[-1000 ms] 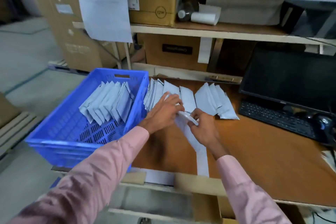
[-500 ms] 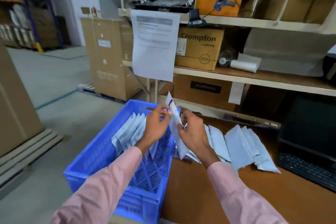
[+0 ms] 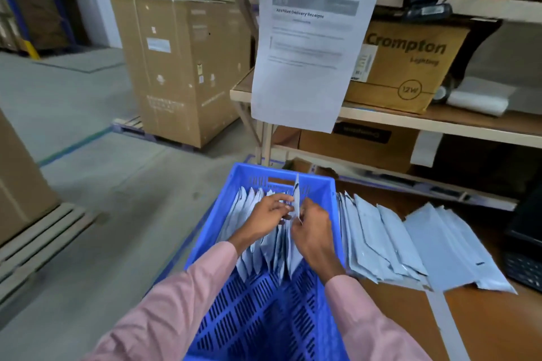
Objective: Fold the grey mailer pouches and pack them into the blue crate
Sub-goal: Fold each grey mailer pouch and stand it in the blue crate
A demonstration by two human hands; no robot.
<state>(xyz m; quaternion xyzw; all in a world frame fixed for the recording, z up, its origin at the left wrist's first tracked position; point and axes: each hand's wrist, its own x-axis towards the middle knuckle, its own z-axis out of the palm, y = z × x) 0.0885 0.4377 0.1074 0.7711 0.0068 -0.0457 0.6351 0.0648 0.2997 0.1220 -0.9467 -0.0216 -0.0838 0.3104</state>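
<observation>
I see both hands over the slotted blue plastic crate (image 3: 234,190). My left hand (image 3: 265,218) and right hand (image 3: 312,231) each keep a pinching grip on one thin, smooth grey pouch (image 3: 296,199), held upright on edge beside the row already standing inside. Flat pouches (image 3: 410,246) fan across the brown counter (image 3: 484,328). Half a second ago the pouch was above the rim; now it is lower, among the row.

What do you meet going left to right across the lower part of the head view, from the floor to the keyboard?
Wooden pallet → left hand → folded pouch held upright over the blue crate → right hand → unfolded grey pouches fanned on the table → keyboard.
</observation>
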